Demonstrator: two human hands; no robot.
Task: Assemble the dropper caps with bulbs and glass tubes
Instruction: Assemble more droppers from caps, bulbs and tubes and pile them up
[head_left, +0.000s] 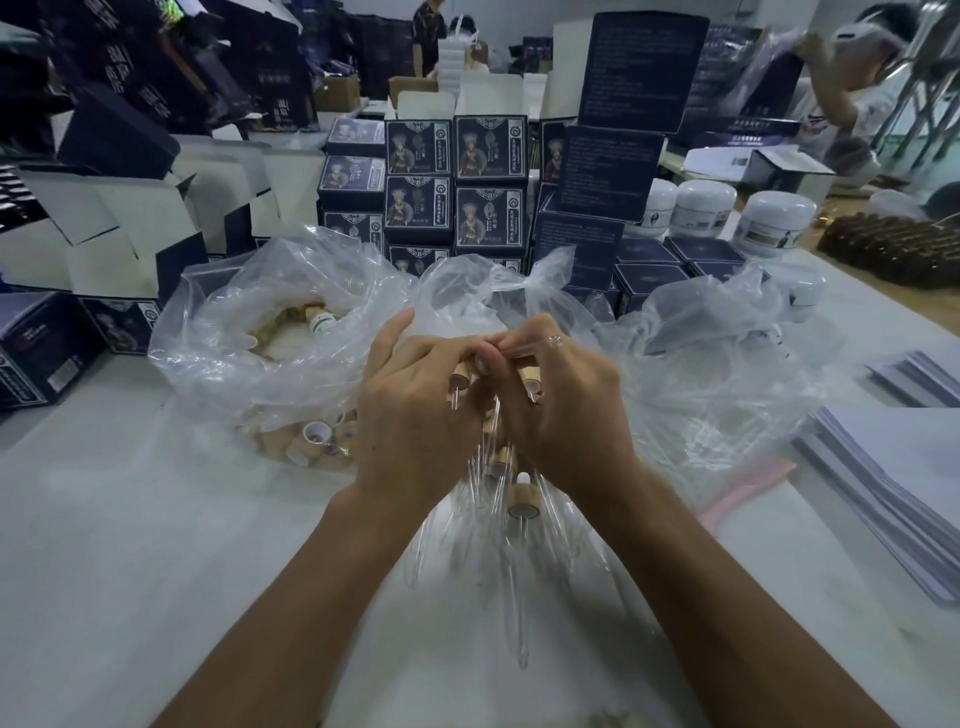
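My left hand (415, 410) curls around a wooden dropper cap (460, 375) whose short glass tube points down. My right hand (563, 410) holds another wooden cap (532, 387) close beside it, fingertips of both hands meeting above the caps. Below my hands lies an assembled dropper (521, 501) with a white bulb, wooden cap and long glass tube, among several loose glass tubes (462, 525) on clear plastic. A clear bag (270, 358) on the left holds several loose wooden caps (311, 439).
A second crumpled clear bag (727, 364) sits to the right. Stacks of dark blue printed boxes (457, 176) and open cartons (130, 228) stand behind. White jars (776, 221) and leaflet stacks (893, 483) lie at the right. Other people work at the back.
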